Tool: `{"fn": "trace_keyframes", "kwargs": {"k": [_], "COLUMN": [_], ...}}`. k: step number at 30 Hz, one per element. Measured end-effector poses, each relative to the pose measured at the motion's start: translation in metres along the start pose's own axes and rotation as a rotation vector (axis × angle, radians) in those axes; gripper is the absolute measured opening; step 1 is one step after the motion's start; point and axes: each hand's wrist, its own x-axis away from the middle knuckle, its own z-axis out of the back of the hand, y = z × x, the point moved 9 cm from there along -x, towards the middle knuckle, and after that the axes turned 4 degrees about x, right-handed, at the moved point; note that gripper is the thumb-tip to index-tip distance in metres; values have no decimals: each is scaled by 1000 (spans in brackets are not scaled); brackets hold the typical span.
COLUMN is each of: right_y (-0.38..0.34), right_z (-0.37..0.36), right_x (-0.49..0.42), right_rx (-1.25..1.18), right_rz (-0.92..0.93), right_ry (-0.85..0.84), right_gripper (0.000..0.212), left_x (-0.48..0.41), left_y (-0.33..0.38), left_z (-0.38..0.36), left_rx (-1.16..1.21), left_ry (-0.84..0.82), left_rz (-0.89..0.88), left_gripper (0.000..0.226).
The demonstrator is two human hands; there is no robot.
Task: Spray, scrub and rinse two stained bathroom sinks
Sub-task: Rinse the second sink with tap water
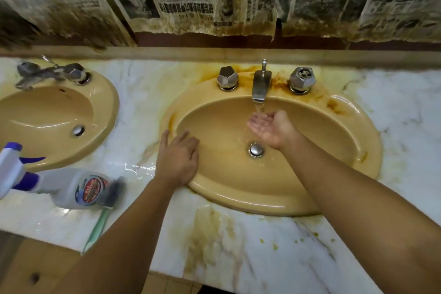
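Two tan oval sinks sit in a marble counter. In the right sink, water runs from the steel faucet into my right hand, which is cupped palm up under the stream and holds nothing. My left hand lies flat, fingers spread, on that sink's left rim. Orange-brown stains mark the rim by the right knob and the counter behind. The left sink stands apart at the left. A white spray bottle lies on its side on the counter, with a green-handled brush beside it.
The marble counter carries yellow-brown stains in front of the right sink and a wet patch near my left hand. Stained newspaper covers the wall behind. The left knob and the drain are bare. A wooden cabinet front shows at bottom left.
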Motion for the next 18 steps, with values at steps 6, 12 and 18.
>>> {"fn": "trace_keyframes", "kwargs": {"k": [6,12,18], "right_y": [77,124,42], "right_z": [-62,19,16], "right_x": [43,71,-3], "right_rx": [344,1618,569], "right_rz": [-88,-338,58], "right_ry": [-352,-479,102], "right_gripper": [45,66,34], "left_x": [-14,-20,-23], "left_y": [-4,-3,-11], "left_z": [0,5,6], "left_rx": [-9,-2,73], "left_ry": [-4,12,27], "left_rz": [-65,-177,-243], "left_gripper": [62,72,66]}}
